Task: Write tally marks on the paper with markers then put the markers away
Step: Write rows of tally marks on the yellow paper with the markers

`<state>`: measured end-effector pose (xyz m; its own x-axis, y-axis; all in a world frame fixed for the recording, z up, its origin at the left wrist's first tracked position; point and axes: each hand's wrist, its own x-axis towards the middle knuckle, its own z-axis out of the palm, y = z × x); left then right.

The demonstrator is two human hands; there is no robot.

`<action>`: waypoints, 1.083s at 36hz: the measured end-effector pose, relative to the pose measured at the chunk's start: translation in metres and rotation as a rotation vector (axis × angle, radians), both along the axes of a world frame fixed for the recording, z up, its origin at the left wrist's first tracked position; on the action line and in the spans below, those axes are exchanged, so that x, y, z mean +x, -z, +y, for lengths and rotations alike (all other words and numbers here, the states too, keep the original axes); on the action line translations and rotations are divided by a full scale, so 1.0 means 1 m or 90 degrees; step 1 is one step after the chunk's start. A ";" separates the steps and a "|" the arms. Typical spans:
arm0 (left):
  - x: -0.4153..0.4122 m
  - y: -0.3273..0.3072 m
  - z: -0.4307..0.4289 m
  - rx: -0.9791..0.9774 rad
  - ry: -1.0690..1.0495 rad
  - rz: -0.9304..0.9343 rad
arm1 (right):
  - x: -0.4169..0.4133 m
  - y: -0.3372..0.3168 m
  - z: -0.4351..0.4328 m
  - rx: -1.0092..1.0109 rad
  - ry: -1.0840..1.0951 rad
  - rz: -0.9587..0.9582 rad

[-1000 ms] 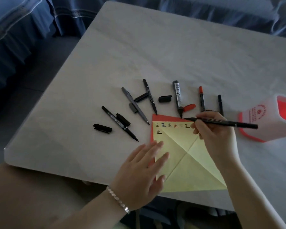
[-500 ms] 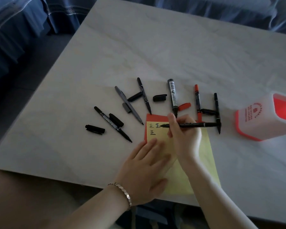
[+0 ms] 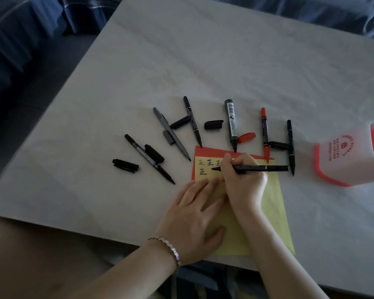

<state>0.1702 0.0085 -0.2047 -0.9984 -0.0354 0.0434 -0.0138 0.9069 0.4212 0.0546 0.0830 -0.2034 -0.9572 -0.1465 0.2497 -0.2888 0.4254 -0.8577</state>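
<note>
Hands meet on the yellow paper: the left hand lies spread flat, pressing it to the desk; the right hand, just beside it, pinches a black marker, tip beside written tallies. Uncapped markers fan beyond both.

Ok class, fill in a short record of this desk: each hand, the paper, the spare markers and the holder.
Right hand: grips a black marker, tip at the second row
Left hand: flat on the paper
Paper: yellow, tally marks at its top left
Spare markers: six uncapped beyond the paper, among them a red marker
Holder: white and red, right of the paper
</note>
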 end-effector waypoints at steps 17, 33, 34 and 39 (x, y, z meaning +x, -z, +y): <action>-0.002 -0.002 0.001 0.036 -0.006 -0.003 | -0.004 0.005 -0.001 0.006 0.025 0.014; -0.001 -0.003 0.001 0.036 -0.004 -0.009 | -0.002 0.003 0.000 0.013 0.017 -0.008; -0.001 -0.003 0.001 0.035 -0.004 -0.009 | -0.002 0.003 0.000 0.015 0.019 -0.007; -0.001 -0.002 0.001 0.036 -0.003 -0.005 | 0.000 0.001 -0.001 0.031 0.022 0.007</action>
